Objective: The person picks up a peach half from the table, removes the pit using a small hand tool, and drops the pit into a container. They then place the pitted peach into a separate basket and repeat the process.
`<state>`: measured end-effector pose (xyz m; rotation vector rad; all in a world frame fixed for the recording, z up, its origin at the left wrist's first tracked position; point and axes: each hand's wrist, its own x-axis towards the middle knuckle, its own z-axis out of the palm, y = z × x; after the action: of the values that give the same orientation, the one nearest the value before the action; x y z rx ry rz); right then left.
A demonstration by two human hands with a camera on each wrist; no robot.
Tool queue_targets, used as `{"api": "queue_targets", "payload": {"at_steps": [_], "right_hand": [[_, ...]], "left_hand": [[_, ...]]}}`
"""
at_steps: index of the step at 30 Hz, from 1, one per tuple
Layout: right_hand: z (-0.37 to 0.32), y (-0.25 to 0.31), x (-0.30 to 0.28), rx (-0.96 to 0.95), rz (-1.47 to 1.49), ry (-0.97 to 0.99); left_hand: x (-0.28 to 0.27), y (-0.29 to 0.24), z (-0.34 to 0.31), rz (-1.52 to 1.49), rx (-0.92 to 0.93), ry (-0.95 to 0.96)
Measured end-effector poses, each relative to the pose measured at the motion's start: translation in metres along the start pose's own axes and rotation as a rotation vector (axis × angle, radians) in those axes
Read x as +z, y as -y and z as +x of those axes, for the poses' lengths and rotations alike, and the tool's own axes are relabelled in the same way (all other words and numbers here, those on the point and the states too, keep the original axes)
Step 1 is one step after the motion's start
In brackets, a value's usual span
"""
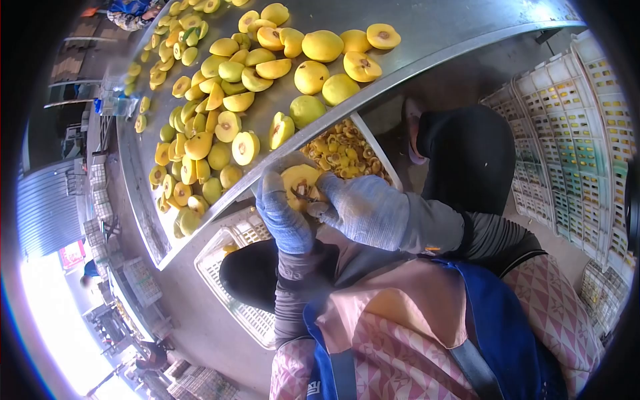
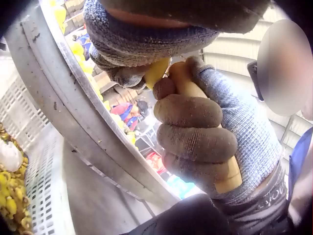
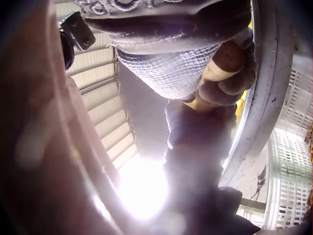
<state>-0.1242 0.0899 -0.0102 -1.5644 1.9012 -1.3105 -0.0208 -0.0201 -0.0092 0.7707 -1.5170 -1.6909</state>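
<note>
My gloved left hand (image 1: 283, 210) holds a yellow peach half (image 1: 301, 179), its cut face turned up, near the table's edge. The gloved right hand (image 1: 367, 210) meets it from the right, with a dark metal tool tip at the fruit's centre. In the left wrist view, the right hand's fingers (image 2: 195, 117) wrap a pale wooden handle (image 2: 229, 178). Part of the peach half (image 2: 157, 72) shows beneath the left hand (image 2: 142, 44). The handle (image 3: 215, 71) also shows in the right wrist view. The tool's working end is mostly hidden by fruit and fingers.
A metal table (image 1: 440, 40) with a raised rim carries many yellow peach halves (image 1: 227, 87). Beneath its edge, a container holds pits and scraps (image 1: 347, 150). White plastic crates stand at right (image 1: 567, 133) and by the left knee (image 1: 220, 267).
</note>
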Motion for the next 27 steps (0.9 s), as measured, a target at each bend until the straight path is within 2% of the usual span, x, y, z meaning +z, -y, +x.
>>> {"api": "queue_targets", "payload": {"at_steps": [3,5,6,8,9,11,12,14,16,18,19,20,21,23,24,26,27], "right_hand": [[-0.001,-0.006,0.002,-0.013,0.028,0.033],[0.0,-0.005,-0.003,0.067,0.064,0.206],[0.001,-0.008,0.001,0.068,0.066,0.205],[0.0,-0.017,0.015,-0.049,0.411,0.073],[0.0,-0.019,0.021,-0.048,0.411,0.073],[-0.001,-0.021,0.03,0.029,0.712,0.098],[0.002,-0.016,0.019,0.029,0.712,0.099],[0.013,-0.003,-0.014,0.783,1.183,0.551],[0.014,-0.002,-0.015,0.785,1.226,0.53],[0.016,0.001,-0.018,0.787,1.273,0.507],[0.018,0.006,-0.021,0.796,1.118,0.525],[0.019,0.008,-0.023,0.801,0.963,0.541],[0.015,0.001,-0.011,0.8,0.962,0.542],[0.003,-0.022,0.02,0.079,0.56,0.118],[0.004,-0.023,0.017,0.077,0.558,0.117],[0.008,-0.026,0.007,0.187,0.505,0.326],[0.008,-0.024,0.004,0.181,0.502,0.323]], "left_hand": [[-0.003,-0.001,0.002,0.067,-0.039,0.012],[-0.002,-0.004,0.002,0.086,-0.071,0.004],[-0.001,-0.006,0.002,0.145,-0.049,0.009],[-0.001,-0.008,0.001,0.204,-0.028,0.016],[0.0,-0.008,0.001,0.204,-0.023,0.012],[-0.001,-0.009,0.002,0.204,-0.017,0.008],[-0.004,-0.009,0.004,0.231,-0.019,0.047],[-0.004,-0.007,0.007,0.258,-0.019,0.086],[0.0,-0.001,0.008,0.172,0.148,0.052],[0.006,0.004,-0.001,0.148,0.103,-0.014],[0.007,0.007,-0.005,0.123,0.057,-0.086],[0.0,0.009,-0.004,0.312,0.116,-0.094],[-0.005,0.012,-0.004,0.313,0.117,-0.095],[-0.009,0.016,-0.004,0.432,0.16,-0.095],[-0.007,0.014,-0.004,0.431,0.163,-0.093],[-0.003,0.011,-0.006,0.388,0.141,-0.098],[-0.001,0.01,-0.006,0.387,0.148,-0.097]]}}
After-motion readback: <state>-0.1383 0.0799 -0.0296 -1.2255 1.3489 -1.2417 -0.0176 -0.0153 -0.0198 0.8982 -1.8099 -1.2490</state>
